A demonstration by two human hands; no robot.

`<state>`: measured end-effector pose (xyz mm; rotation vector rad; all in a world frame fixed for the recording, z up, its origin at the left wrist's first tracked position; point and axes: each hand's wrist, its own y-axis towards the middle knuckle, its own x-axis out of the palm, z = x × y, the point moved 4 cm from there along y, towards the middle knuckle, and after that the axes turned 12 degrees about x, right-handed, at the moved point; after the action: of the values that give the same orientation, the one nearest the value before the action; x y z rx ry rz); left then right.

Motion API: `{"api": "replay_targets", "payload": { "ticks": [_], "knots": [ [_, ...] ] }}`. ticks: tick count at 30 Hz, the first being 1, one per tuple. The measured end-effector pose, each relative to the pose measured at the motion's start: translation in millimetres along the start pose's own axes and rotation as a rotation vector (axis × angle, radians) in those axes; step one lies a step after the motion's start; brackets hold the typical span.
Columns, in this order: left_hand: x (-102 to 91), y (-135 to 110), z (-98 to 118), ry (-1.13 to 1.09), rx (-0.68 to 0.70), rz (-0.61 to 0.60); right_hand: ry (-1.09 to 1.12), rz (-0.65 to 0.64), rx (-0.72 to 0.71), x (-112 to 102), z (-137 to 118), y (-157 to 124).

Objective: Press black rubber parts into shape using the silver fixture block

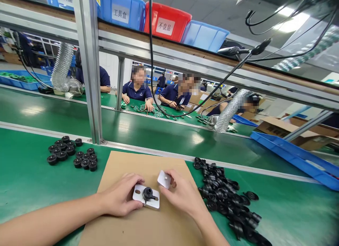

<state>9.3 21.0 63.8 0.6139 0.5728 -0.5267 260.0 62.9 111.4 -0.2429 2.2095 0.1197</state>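
My left hand (120,196) is closed on the left end of a white flat plate (153,202) that lies on a brown cardboard sheet (137,224). A small black round part (147,193) stands on that plate. My right hand (180,193) pinches a second small white plate (164,179) just above and to the right of the first one. Both forearms reach in from the lower edge.
Finished black round parts (71,154) sit in a cluster at the left on the green mat. A heap of loose black parts (227,200) lies at the right. A metal post (90,69) rises behind the cardboard. Other people work across the green conveyor. A blue tray (296,157) lies far right.
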Motion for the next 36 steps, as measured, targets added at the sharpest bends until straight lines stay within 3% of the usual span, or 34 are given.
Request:
{"api": "replay_targets", "payload": {
  "ticks": [4,9,16,21,28,33,36],
  "knots": [
    [-1.2,0,-3,-0.024,-0.039,0.023,0.274,-0.008,-0.219,8,-18,-13],
    [-2.1,2,2,-0.037,-0.02,0.038,0.245,-0.066,-0.387,26,-35,-26],
    [-2.1,5,1,-0.042,-0.002,0.049,0.128,-0.194,-0.331,27,-35,-26],
    [-1.4,3,0,-0.052,0.004,0.046,0.01,-0.217,-0.38,26,-26,-24],
    [-0.5,2,-7,-0.184,-0.028,0.057,0.014,-0.335,-0.512,23,-28,-21],
    [0.2,2,-10,-0.247,-0.028,0.018,0.114,-0.455,-0.497,22,-27,-15],
    [3.0,-1,-13,-0.235,-0.027,0.006,0.127,-0.403,-0.451,24,-26,-9]
  ]
}}
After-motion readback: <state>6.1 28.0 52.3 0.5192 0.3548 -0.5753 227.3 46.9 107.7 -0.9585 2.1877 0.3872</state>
